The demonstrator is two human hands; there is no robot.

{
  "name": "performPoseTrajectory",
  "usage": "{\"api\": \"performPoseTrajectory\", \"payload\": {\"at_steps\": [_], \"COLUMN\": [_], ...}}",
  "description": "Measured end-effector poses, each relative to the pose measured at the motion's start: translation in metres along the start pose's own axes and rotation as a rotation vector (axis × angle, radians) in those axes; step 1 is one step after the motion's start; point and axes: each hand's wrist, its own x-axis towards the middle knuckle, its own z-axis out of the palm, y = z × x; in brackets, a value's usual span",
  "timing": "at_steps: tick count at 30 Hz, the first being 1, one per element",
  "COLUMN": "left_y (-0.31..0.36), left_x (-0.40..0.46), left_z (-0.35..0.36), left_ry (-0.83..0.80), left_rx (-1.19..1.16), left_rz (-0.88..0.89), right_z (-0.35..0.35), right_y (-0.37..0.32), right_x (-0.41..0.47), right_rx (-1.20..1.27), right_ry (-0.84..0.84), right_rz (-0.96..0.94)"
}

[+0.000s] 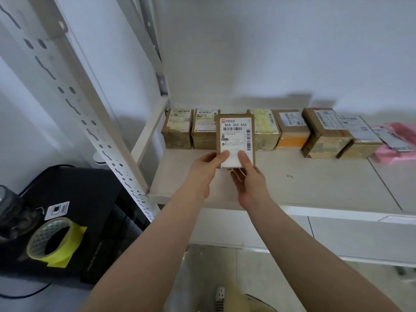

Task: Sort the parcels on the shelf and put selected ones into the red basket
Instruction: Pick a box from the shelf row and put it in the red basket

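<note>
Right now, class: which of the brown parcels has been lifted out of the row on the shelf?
The parcel labelled 866 303 666: left hand and right hand hold it upright; the others sit against the wall.

The held parcel [235,136] is matt brown cardboard with a smooth white paper label across its face. The boxes in the row [254,131] behind it are the same dull cardboard, some scuffed and creased, with paper labels and strips of glossy clear tape; one shows an orange side. The pink bags [392,140] at the far right look like soft, slightly shiny plastic film. The shelf board [304,183] is smooth, matt and off-white, and the upright post [74,104] is white painted metal punched with slots. The tape roll [53,240] is glossy yellow plastic, lying on a matt black case [90,199].
</note>
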Motion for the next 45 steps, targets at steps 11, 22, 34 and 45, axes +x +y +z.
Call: {"api": "performPoseTrajectory", "payload": {"at_steps": [11, 22, 34, 45], "left_y": [-0.023, -0.097, -0.242, -0.352], "left_x": [-0.047, -0.113, -0.215, -0.268], "left_z": [0.061, 0.285, 0.551, 0.751], "left_ry": [-0.146, -0.537, -0.990, -1.235], "left_rx": [0.118, 0.298, 0.558, 0.762], "left_rz": [0.098, 0.047, -0.124, -0.258], "right_z": [-0.075, -0.291, -0.564, -0.751], "right_y": [-0.039, -0.148, -0.250, -0.312], "right_x": [-0.048, -0.117, -0.237, -0.283], "right_rx": [-0.064, 0.000, -0.005, 0.146], "right_ry": [0.036, 0.289, 0.760, 1.025], "right_rz": [-0.192, -0.366, -0.342, -0.361]}}
